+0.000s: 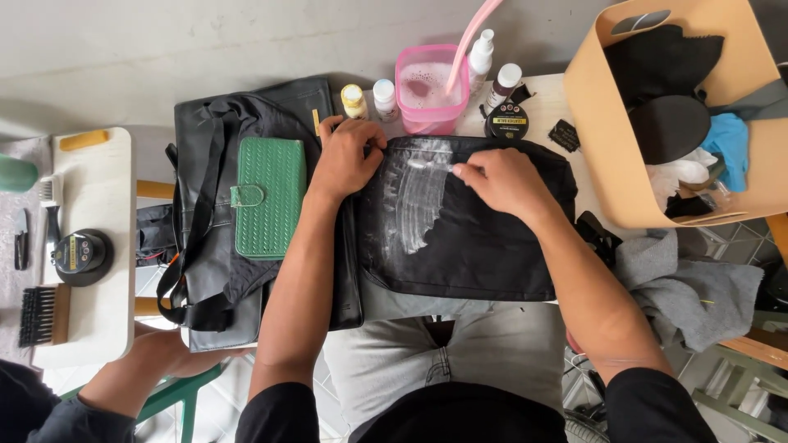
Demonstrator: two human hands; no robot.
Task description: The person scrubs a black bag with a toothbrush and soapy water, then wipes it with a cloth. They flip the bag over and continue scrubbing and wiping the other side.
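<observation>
At far left, a wooden-backed brush (43, 314) and a round black tin (80, 256) sit on a white side table (103, 205), with another person's forearm (139, 373) just below its near edge. Next comes a black leather bag (213, 164) bearing a green woven wallet (268, 197). The left hand (349, 156) presses fingers-curled on the top left corner of a black pouch (468, 238), pinning it rather than gripping. The pouch lies across the person's lap and the table edge, its left half streaked with white foam (414, 197). The right hand (501, 180) pinches what appears to be a small brush (431, 165), its white tip on the foam; the handle is mostly hidden. Behind the pouch stand small bottles (384, 98), a pink tub (428, 86) of sudsy liquid with a pink handle leaning out, and a black tin (506, 121). At right, a tan bin (607, 123) holds black, white and blue cloths. A grey cloth (698, 287) hangs beside the pouch, leaving little free space on that side.
</observation>
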